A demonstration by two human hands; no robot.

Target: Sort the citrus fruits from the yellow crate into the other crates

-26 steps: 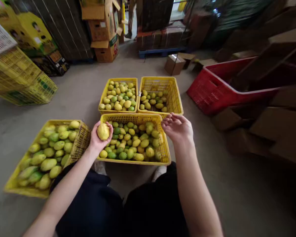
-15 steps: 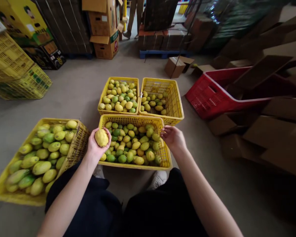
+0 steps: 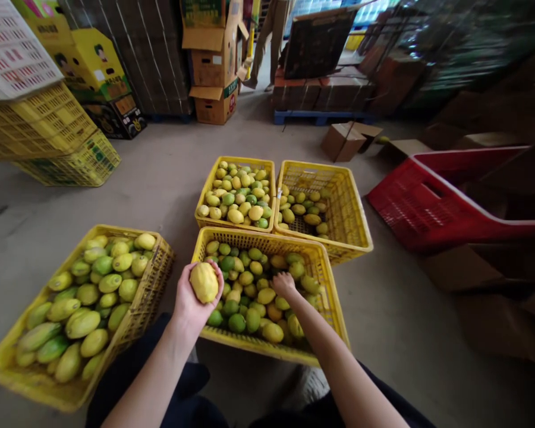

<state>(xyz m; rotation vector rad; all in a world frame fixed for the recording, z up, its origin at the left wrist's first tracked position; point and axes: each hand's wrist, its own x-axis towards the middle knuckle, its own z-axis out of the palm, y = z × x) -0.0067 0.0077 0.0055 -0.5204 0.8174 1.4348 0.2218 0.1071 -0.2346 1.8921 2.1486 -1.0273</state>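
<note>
A large yellow lemon (image 3: 204, 282) rests in my left hand (image 3: 189, 303), its fingers curled round the fruit, over the left rim of the middle yellow crate (image 3: 267, 349). That crate holds many green and yellow lemons (image 3: 252, 320). Inside it, my right hand (image 3: 285, 285) is down among the fruit with its fingers curled; the fingertips are partly hidden, and I cannot make out what they hold, if anything.
At the left stands a yellow crate (image 3: 164, 261) of larger lemons. Two yellow crates (image 3: 236, 160) (image 3: 345, 205) of lemons adjoin the middle one behind. A red crate (image 3: 401, 208) and cardboard are at the right. Stacked crates (image 3: 40, 122) stand back left; a person's legs (image 3: 270, 44) show behind.
My right hand has moved from the crate's right rim down into the lemons. My left hand still holds its lemon. The view has shifted, so the crates appear lower and further right.
</note>
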